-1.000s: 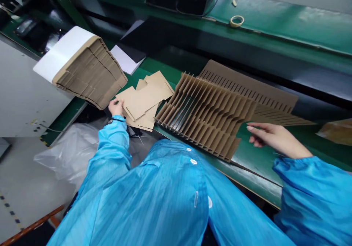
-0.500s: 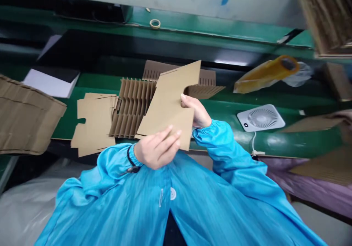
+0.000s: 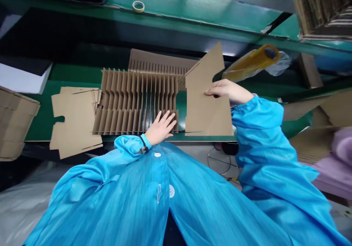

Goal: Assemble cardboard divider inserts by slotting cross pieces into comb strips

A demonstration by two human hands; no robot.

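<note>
My right hand [image 3: 229, 91] grips a flat cardboard sheet [image 3: 205, 99] at the notch in its right edge, thumb and fingers closed on it. The sheet stands to the right of a cardboard divider grid [image 3: 123, 103] made of several upright slotted pieces. My left hand [image 3: 161, 128], fingers spread, rests at the front right part of the grid. Behind the grid lies a slotted cardboard strip [image 3: 159, 61], partly hidden. Several notched cardboard sheets [image 3: 77, 117] lie stacked at the grid's left.
A folded carton stack [image 3: 16, 125] is at the far left. At the back right lies a roll of yellow film [image 3: 253, 62]. A tape ring [image 3: 138, 7] sits on the back ledge. More cardboard [image 3: 316, 33] stands at the top right.
My right hand has carried the sheet to the right, off the grid. My left hand has let go of the sheet and spread over the grid's front. The view has shifted.
</note>
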